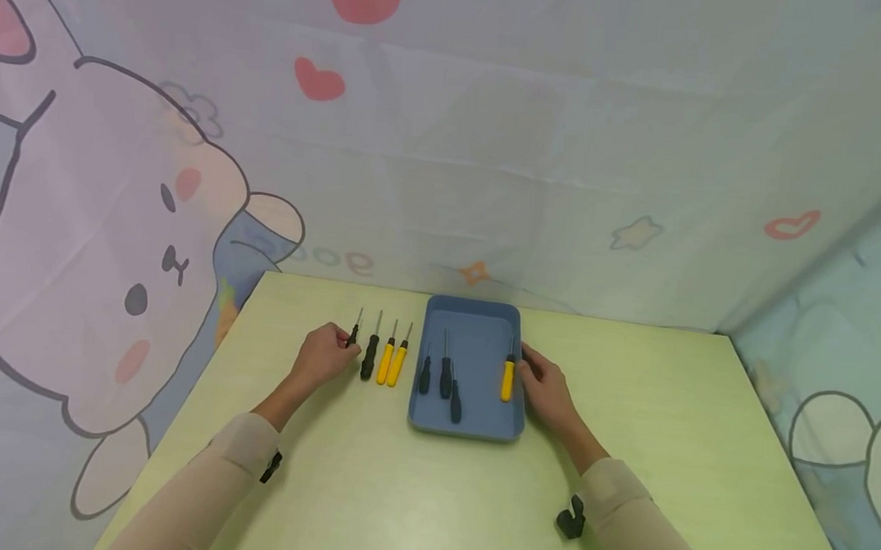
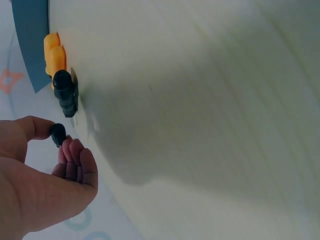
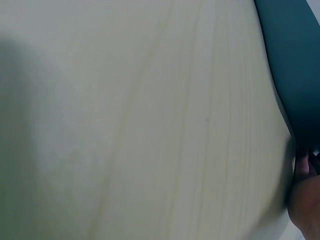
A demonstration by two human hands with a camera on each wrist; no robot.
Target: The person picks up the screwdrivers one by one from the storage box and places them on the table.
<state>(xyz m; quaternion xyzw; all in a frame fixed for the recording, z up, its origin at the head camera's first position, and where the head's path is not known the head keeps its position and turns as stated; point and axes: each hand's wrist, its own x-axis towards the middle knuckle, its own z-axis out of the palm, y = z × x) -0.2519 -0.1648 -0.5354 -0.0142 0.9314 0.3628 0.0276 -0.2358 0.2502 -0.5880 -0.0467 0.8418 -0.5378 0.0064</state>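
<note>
My left hand (image 1: 326, 354) pinches a small black screwdriver (image 1: 352, 335) between thumb and fingers, shaft pointing to the back. In the left wrist view its dark handle end (image 2: 58, 134) shows at the fingertips. Just right of that hand, a larger black screwdriver (image 1: 370, 358) and two yellow screwdrivers (image 1: 386, 363) lie side by side on the table. My right hand (image 1: 549, 390) holds the right side of a blue-grey tray (image 1: 478, 431) by its rim. Inside the tray are three black screwdrivers (image 1: 446, 378) at the left and a yellow-handled one (image 1: 507, 380) by the right wall.
The pale yellow-green table (image 1: 662, 432) runs back to a cloth backdrop (image 1: 461, 145) printed with a rabbit and hearts. Small black devices (image 1: 572, 519) sit by both sleeves. The tray stands close to the table's back edge.
</note>
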